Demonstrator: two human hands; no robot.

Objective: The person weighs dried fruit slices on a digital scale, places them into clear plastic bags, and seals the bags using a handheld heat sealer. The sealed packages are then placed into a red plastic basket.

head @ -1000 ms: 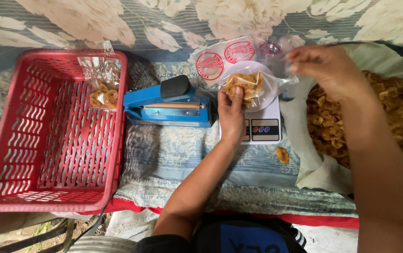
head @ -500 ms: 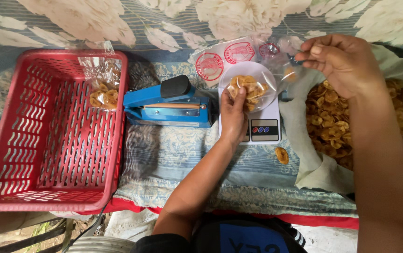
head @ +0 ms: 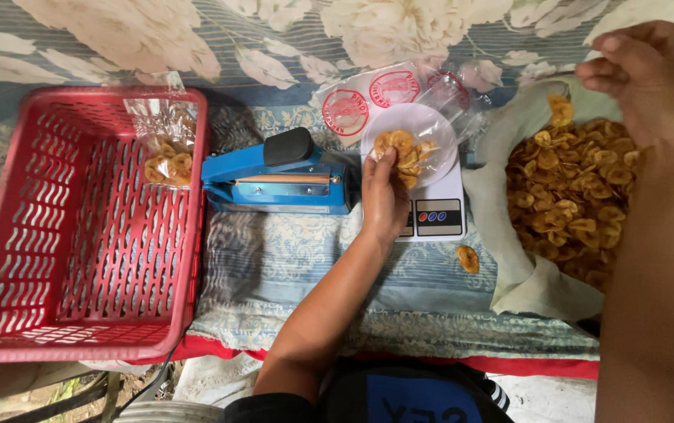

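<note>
My left hand (head: 384,200) grips the rim of a clear plastic bag (head: 423,133) and holds it open on a small white digital scale (head: 440,218). Several yellow banana chips lie inside the bag. My right hand (head: 650,74) hovers at the upper right, above a big cloth-lined sack of banana chips (head: 580,196). Its fingers are loosely curled and I see nothing in them. It is well apart from the bag.
A blue heat sealer (head: 274,176) lies left of the scale. A red plastic basket (head: 79,235) at the left holds one filled bag of chips (head: 166,153). Empty clear bags with round red labels (head: 360,98) lie behind the scale. One loose chip (head: 468,257) rests on the patterned cloth.
My right hand has moved from the bag's mouth to the right, over the sack. The left hand has kept hold of the bag on the scale.
</note>
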